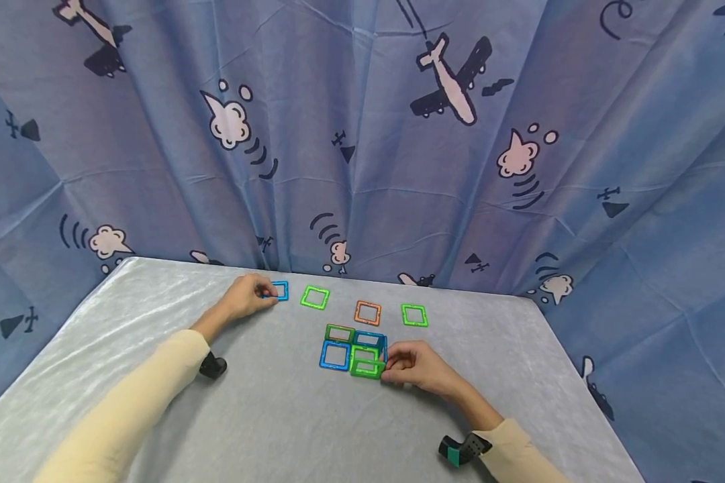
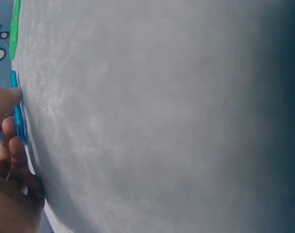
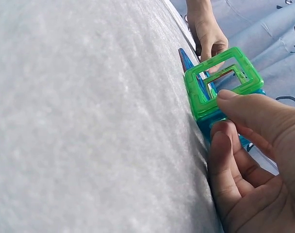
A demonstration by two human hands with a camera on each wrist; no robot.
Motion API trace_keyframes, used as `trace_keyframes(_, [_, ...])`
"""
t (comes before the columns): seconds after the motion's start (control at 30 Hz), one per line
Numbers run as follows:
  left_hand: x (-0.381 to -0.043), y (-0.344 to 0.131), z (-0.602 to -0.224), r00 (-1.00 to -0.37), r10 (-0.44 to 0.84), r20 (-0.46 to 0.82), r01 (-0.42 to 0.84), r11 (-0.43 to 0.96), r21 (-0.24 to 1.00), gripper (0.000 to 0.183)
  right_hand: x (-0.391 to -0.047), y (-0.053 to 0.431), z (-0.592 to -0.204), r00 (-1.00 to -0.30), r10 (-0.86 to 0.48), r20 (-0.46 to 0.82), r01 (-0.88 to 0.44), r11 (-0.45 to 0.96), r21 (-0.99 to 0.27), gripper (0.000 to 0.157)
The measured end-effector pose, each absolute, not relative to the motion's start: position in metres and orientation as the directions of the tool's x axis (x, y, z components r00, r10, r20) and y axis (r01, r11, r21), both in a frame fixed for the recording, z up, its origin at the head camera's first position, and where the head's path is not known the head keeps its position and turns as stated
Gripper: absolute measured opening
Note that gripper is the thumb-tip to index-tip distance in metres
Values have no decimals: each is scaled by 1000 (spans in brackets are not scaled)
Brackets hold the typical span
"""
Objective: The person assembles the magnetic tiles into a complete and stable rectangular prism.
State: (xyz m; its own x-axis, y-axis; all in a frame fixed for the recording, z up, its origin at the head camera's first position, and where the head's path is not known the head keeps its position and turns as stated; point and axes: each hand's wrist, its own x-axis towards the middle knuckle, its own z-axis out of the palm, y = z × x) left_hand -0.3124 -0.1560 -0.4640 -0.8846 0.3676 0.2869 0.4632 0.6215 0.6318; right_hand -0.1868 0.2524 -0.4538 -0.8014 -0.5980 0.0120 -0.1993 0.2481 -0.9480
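Observation:
At the back left of the table, my left hand [image 1: 250, 296] pinches a blue square magnetic tile [image 1: 285, 291] between thumb and fingers. The left wrist view shows that blue tile [image 2: 18, 116] edge-on, low over the cloth. My right hand [image 1: 421, 367] holds the near right corner of a small structure of joined magnetic tiles. Its thumb lies on a green tile [image 3: 192, 92] at the front, with fingertips by a blue tile [image 3: 209, 120] at the side. A flat blue tile [image 1: 323, 355] extends left from the structure, and a green tile [image 1: 328, 333] stands behind it.
Between the left hand and the structure's far side lie a loose green tile [image 1: 305, 297] and an orange tile [image 1: 358, 312]. Another green tile [image 1: 405, 315] lies farther right. A patterned blue curtain [image 1: 314, 147] hangs behind the cloth-covered table [image 1: 266, 416].

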Motion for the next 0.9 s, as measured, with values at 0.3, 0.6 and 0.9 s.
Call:
trace_keyframes(0.3, [-309,-164,-460,-861,394,322,507,610,609,8,-187,252,-455,-801,-599,9,-195,246,-949,20])
trace_keyframes(0.6, [-298,-168,-450,-837,418,354,545,580,606,6,-188,252,-456,-796,-605,22,-203,233,-951,18])
trace_keyframes(0.9, [-279,-168,-440,-821,448,355,564,538,626,5,-187,251,-453,-790,-612,38,-210,213,-954,18])
